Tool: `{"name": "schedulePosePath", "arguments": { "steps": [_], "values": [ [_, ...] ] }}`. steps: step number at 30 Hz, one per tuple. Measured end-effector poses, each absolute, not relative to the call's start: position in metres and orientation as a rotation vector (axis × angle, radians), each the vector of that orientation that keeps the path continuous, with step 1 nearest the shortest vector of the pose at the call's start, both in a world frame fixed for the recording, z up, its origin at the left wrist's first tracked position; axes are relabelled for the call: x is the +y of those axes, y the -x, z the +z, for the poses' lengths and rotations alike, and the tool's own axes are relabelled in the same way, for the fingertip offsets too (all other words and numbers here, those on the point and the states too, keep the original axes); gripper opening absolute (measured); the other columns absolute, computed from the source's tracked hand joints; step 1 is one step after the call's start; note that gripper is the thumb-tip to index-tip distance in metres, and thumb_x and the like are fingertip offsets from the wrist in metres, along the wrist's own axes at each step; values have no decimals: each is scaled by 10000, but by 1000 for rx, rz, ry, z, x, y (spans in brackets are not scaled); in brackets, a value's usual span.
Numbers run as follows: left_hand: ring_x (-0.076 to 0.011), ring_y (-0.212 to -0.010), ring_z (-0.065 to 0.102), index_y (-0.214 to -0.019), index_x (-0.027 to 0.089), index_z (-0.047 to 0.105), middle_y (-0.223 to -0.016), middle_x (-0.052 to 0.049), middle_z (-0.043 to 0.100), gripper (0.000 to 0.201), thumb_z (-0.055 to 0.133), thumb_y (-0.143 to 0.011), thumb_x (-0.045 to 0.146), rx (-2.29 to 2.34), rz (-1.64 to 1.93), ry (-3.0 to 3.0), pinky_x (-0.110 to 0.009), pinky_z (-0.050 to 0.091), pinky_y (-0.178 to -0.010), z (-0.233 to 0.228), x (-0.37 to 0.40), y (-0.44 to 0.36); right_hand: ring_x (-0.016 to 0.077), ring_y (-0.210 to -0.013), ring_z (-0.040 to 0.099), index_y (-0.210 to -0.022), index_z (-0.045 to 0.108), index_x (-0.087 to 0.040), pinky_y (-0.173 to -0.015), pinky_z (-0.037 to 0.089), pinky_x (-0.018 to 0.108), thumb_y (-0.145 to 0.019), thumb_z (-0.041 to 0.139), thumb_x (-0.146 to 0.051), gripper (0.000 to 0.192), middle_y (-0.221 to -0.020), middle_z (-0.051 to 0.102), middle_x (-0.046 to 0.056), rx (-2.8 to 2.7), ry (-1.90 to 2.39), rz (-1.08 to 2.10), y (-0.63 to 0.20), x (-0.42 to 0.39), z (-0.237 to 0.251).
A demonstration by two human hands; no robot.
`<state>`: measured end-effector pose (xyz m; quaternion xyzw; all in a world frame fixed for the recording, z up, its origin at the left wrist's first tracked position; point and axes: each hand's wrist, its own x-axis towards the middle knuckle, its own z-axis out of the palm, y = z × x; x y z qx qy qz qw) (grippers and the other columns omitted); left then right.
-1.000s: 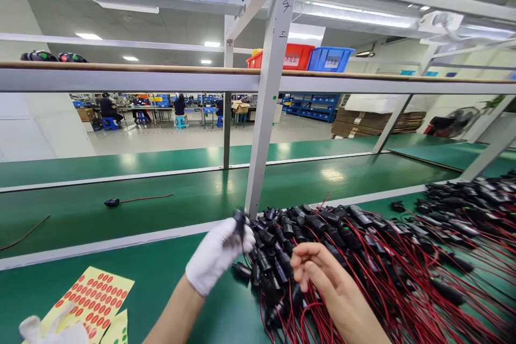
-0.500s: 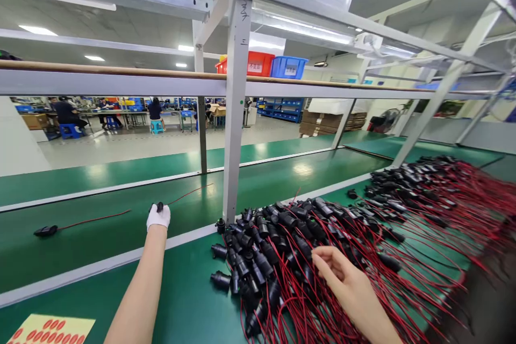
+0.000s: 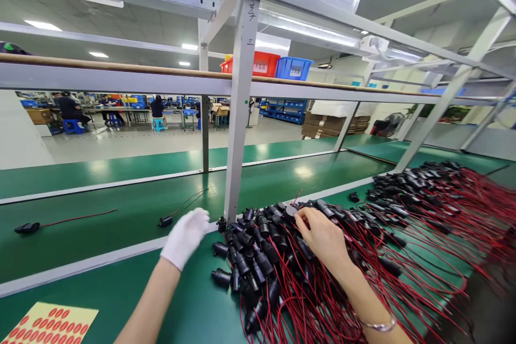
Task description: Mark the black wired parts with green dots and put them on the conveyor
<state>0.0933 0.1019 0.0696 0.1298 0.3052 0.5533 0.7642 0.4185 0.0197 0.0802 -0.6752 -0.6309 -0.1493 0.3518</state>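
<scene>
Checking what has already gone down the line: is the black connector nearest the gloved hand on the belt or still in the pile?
On the belt. The connector lies alone beyond the white strip, apart from the pile.

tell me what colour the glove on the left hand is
White: the glove on the left hand shows best in the head view, beside the black connectors.

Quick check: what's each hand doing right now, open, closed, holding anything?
Left hand: gloved, open, holding nothing, just short of the connector pile.
Right hand: bare, fingers pinched on a connector at the top of the pile.
</scene>
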Motion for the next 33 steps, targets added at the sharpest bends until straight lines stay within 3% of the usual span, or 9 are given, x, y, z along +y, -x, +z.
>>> {"name": "schedulePosePath", "arguments": {
  "steps": [3, 8, 12, 17, 21, 25, 29, 33],
  "values": [
    [-221, -719, 727, -1028, -17, 703, -910, -206, 750, 204, 556, -940, 95, 570, 872, -407, -337, 579, -679, 73, 49, -130, 182, -586, 610, -790, 574, -228, -553, 431, 285, -993, 410, -427, 328, -729, 668, 39, -1657, 1670, -346, -394, 15, 105],
    [-167, -677, 712, -1026, 4, 720, -870, -147, 748, 359, 660, -923, 343, 324, 621, -419, -272, 553, -645, 75, -2, -158, 142, -532, 586, -802, 568, -241, -526, 468, 244, -1005, 477, -408, 278, -653, 611, -20, -1781, 1459, -233, -333, -22, 125],
    [-155, -765, 706, -1005, 42, 739, -900, -120, 750, 378, 713, -891, 401, 167, 743, -403, -243, 534, -700, 84, -12, -146, 103, -495, 582, -850, 573, -229, -487, 458, 215, -1008, 516, -238, 168, -693, 618, -24, -1934, 1183, -192, -298, -56, 121],
    [-141, -810, 679, -997, 68, 748, -914, -80, 737, 329, 779, -843, 357, 32, 753, -315, -239, 510, -753, 99, -21, -138, 118, -594, 662, -973, 564, -209, -570, 506, 224, -974, 537, -98, 115, -779, 677, 13, -2040, 1022, -317, -283, -74, 122],
    [-110, -816, 660, -964, 84, 753, -885, -54, 717, 350, 819, -796, 384, 23, 721, -313, -201, 483, -782, 102, -24, -139, 141, -639, 710, -1012, 582, -205, -610, 537, 242, -977, 536, -103, 117, -805, 718, 26, -2086, 1039, -428, -283, -78, 125],
    [-158, -894, 661, -1049, 126, 743, -932, -73, 726, 482, 768, -798, 537, 171, 846, -691, -254, 467, -873, 105, -24, -131, 159, -704, 745, -1051, 620, -189, -657, 566, 243, -990, 510, -104, 152, -858, 751, 44, -2152, 1009, -514, -288, -80, 121],
    [-228, -1011, 649, -1088, 129, 707, -1060, -104, 731, 430, 787, -802, 441, 325, 918, -1098, -337, 439, -974, 113, -21, -117, 169, -786, 744, -1055, 641, -208, -720, 591, 248, -1007, 494, -154, 164, -899, 743, 46, -2131, 1027, -378, -299, -79, 118],
    [-242, -1054, 642, -1137, 175, 695, -1135, -79, 716, 402, 778, -792, 365, 600, 965, -1579, -345, 455, -976, 116, -20, -113, 166, -804, 730, -1048, 619, -229, -727, 605, 239, -1006, 539, -265, 98, -900, 725, 38, -1956, 1071, -244, -309, -78, 119]
  ]
}}
